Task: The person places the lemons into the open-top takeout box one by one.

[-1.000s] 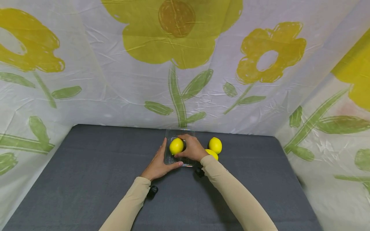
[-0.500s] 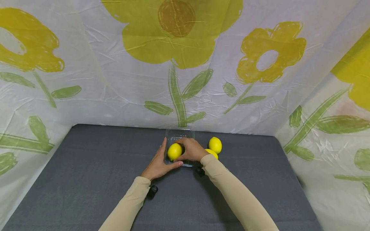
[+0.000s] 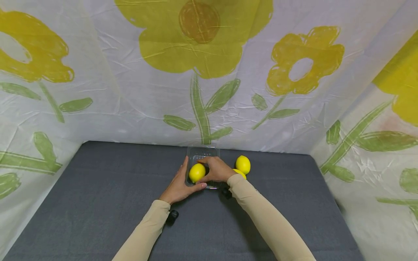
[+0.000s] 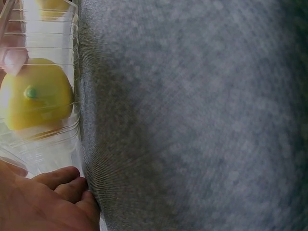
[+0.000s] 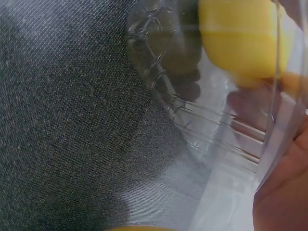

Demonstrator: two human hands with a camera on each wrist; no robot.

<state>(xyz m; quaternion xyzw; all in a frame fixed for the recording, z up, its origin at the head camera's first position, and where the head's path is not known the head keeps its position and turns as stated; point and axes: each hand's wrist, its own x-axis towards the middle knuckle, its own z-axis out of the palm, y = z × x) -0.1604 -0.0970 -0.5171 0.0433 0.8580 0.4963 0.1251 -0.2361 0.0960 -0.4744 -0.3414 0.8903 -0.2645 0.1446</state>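
Note:
A clear plastic container (image 3: 203,150) stands on the dark cloth near the back edge. Inside its front left part is a lemon (image 3: 197,173), pinched between the thumb and fingers of my right hand (image 3: 217,169). My left hand (image 3: 179,186) lies around the container's near left corner, fingers straight along the left side and thumb stretched across the front. Through the clear wall, the left wrist view shows the lemon's end (image 4: 38,96) with a fingertip on it. Just right of the container sit two more lemons, one whole in view (image 3: 243,165) and one (image 3: 241,174) partly covered by my right wrist.
Dark grey cloth (image 3: 98,203) covers the table. Behind it hangs a white curtain (image 3: 137,108) with painted yellow flowers, which also closes in the sides. A small black camera (image 3: 172,216) sits at my left wrist.
My right hand has brought the lemon toward the front left of the container, mostly in the first half second. The left hand and the two lemons outside have stayed in place.

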